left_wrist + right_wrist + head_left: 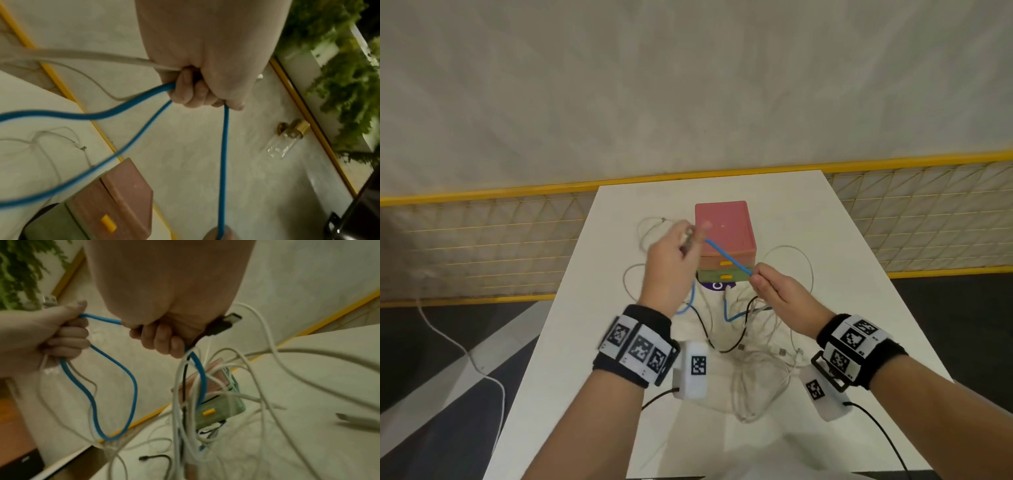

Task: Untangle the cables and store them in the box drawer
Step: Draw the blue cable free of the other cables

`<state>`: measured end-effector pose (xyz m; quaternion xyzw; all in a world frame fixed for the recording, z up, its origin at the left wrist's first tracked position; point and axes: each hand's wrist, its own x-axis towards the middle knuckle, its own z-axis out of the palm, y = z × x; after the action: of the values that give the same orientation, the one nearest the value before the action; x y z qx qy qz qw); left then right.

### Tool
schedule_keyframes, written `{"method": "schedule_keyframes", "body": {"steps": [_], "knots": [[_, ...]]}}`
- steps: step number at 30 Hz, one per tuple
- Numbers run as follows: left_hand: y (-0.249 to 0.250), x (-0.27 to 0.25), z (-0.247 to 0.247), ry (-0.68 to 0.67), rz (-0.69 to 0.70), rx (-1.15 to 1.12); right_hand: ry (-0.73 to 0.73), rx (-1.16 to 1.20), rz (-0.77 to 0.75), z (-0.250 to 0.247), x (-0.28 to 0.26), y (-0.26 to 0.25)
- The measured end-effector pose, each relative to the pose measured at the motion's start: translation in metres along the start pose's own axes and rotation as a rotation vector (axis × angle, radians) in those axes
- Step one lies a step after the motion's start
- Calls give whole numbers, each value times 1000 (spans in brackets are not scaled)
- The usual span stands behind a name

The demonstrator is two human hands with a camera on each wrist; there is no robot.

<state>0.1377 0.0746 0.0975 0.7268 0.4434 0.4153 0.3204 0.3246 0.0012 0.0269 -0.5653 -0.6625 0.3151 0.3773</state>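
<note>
A blue cable (727,256) is stretched taut between my two raised hands above the table. My left hand (671,260) grips loops of the blue cable (115,112) together with a white cable (92,55). My right hand (777,291) pinches the blue cable (107,319) and also holds a black cable with a USB plug (221,326). Under the hands lies a tangle of white and black cables (753,329). The box of drawers (724,236), pink above green with yellow handles, stands shut behind the tangle.
The white table (859,274) is narrow, with edges close on both sides. A yellow mesh fence (482,233) runs behind it. One white cable (458,346) trails over the floor at the left. Leads hang from both wrist cameras.
</note>
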Motion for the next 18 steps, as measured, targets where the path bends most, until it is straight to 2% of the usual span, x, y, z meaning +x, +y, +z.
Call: {"method": "schedule_keyframes", "body": {"steps": [1, 3, 5, 8, 10, 14, 18], "knots": [[0, 3, -4, 75, 3, 6, -7, -14, 6, 0, -1, 2], [-4, 5, -5, 124, -21, 26, -8, -37, 6, 0, -1, 2], [-5, -1, 1, 15, -24, 15, 2, -35, -5, 1, 0, -1], [-5, -21, 20, -297, 44, 134, 1, -20, -56, 4, 3, -11], [-9, -25, 26, -323, 36, 151, -11, -7, -81, 5, 4, -13], [-2, -15, 13, -128, 18, 63, -16, -48, -31, -1, 0, 0], [-2, -3, -4, 176, -84, -23, -3, -94, 8, -10, -1, 9]]}}
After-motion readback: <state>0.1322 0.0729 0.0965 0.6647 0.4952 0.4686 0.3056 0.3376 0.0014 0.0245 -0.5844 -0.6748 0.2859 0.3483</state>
